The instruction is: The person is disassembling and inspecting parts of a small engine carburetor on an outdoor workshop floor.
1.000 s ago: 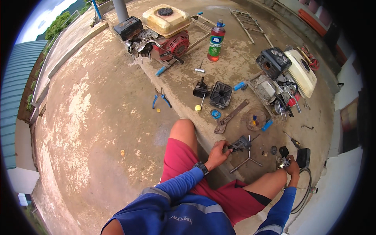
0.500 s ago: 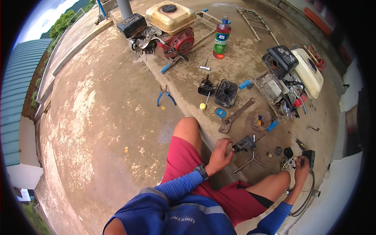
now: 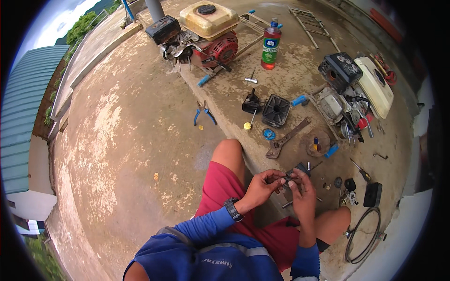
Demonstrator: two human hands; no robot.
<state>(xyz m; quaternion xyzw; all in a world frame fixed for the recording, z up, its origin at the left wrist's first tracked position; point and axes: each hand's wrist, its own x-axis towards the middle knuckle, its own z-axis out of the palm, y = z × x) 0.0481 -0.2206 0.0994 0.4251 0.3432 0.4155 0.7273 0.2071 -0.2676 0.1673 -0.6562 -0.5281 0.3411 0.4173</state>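
Observation:
My left hand [image 3: 262, 188] and my right hand [image 3: 304, 194] meet in front of my knees, fingers closed. Between their fingertips is a small dark part [image 3: 288, 178], mostly covered, its kind unclear. Just beyond the fingers, a dark block-like part [image 3: 303, 167] lies on the ground, partly hidden by the right hand. Under the hands, a three-armed socket wrench [image 3: 287, 204] shows only its ends. Right of my right hand sit a round dark piece [image 3: 338, 182], a small metal and black part [image 3: 349, 198] and a black box-shaped part [image 3: 372, 194].
Ahead lie an adjustable wrench [image 3: 287, 139], a black housing [image 3: 275, 111] and blue-handled pliers [image 3: 205, 114]. Two small engines, one red [image 3: 218, 49] and one grey [image 3: 333, 105], flank a bottle of red liquid [image 3: 270, 47]. A screwdriver [image 3: 360, 170] and black hose [image 3: 361, 255] lie right.
My right hand has left the small parts beside the black box and come over to my left hand. Both now hold the small dark part between them. The view has shifted slightly.

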